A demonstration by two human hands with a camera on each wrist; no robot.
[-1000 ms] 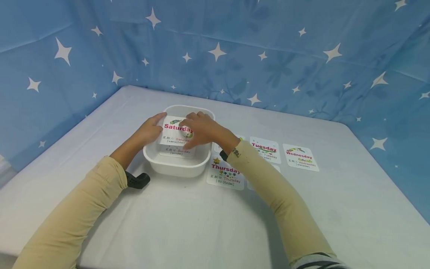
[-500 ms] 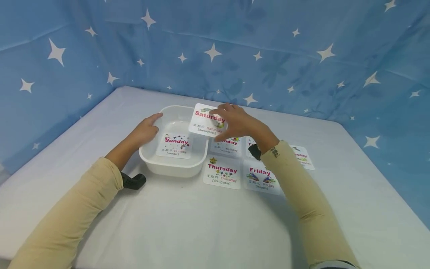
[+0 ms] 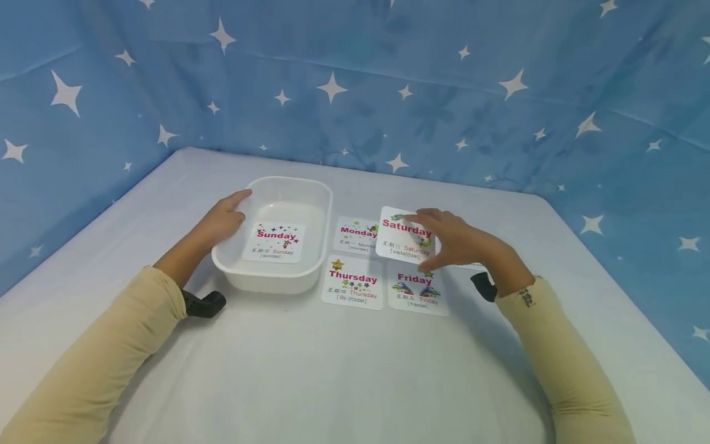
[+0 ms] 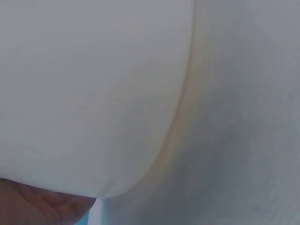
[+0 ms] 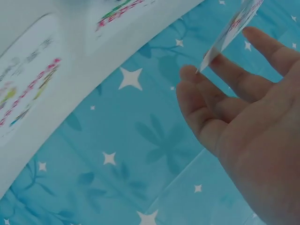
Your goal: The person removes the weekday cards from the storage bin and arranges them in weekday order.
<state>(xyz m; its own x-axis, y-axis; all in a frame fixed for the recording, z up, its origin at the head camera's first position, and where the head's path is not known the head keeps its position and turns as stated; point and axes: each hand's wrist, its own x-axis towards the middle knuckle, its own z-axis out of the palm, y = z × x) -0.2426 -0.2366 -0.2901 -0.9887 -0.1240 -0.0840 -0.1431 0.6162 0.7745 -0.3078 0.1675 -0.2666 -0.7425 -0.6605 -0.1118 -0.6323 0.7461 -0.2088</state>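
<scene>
My right hand (image 3: 463, 240) pinches the Saturday card (image 3: 407, 237) by its right side, raised over the laid-out cards. In the right wrist view this held card (image 5: 229, 35) shows nearly edge-on between the fingertips and thumb. At the left, my left hand (image 3: 219, 222) holds the rim of a white plastic tub (image 3: 266, 282); the left wrist view shows its fingers at the tub's edge. Inside the tub lies the Sunday card (image 3: 274, 243), face up. Below the Saturday card is the Friday card (image 3: 416, 290), beside the Thursday card (image 3: 352, 283). The Monday card (image 3: 356, 235) is partly covered.
A white cloth covers the table (image 3: 333, 370). Behind it hangs a blue curtain (image 3: 266, 123) with white stars. Another card edge (image 3: 471, 266) peeks out under the right hand. Black wrist devices (image 3: 204, 304) show at both forearms.
My right hand has lifted the Saturday card out of the tub and carried it right, over the laid-out cards. The Sunday card is uncovered. The left hand stays at the tub's rim.
</scene>
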